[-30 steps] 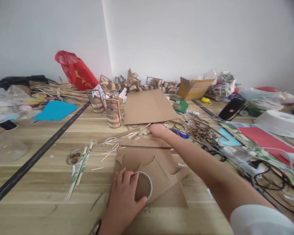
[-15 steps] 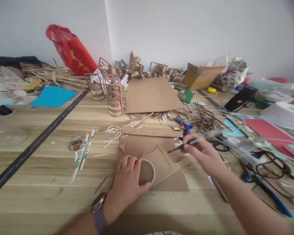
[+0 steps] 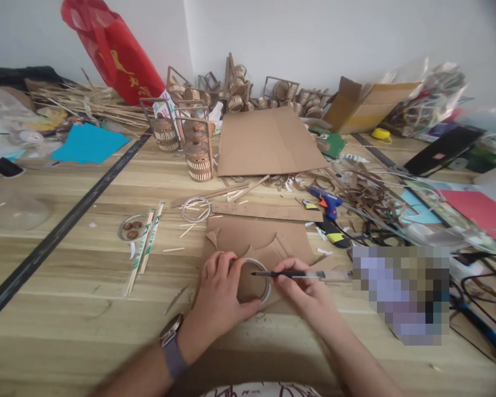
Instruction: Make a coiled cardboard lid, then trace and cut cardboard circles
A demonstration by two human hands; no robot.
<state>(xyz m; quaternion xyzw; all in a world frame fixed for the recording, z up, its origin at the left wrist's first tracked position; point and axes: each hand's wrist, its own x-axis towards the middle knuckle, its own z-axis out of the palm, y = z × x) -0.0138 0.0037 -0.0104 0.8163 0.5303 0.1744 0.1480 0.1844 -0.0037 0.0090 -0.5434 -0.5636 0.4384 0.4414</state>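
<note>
My left hand (image 3: pixel 218 288), with a watch on its wrist, is pressed around the left side of a thin grey-white ring (image 3: pixel 268 285). Thumb and fingers span the ring and hold it flat on cut cardboard pieces (image 3: pixel 235 230). Between the fingertips of my right hand (image 3: pixel 308 295) is a black pen (image 3: pixel 300 274), lying nearly level. Its uncapped tip points left, over the opening of the ring; whether it touches the cardboard I cannot tell. Behind the hands, a cardboard strip (image 3: pixel 268 211) lies across the top of the cut pieces.
A blue glue gun (image 3: pixel 328 203) and a yellow-black cutter (image 3: pixel 334 236) lie right of the cardboard. Wrapped chopsticks (image 3: pixel 144 251) and a second ring (image 3: pixel 196 209) are to the left. Small tiered baskets (image 3: pixel 199 160) stand behind, beside a large cardboard sheet (image 3: pixel 270 140). A blurred patch hides part of the right side.
My right hand has moved left and down with the pen, bringing its tip over the ring. My left hand still holds the ring. The view has shifted slightly.
</note>
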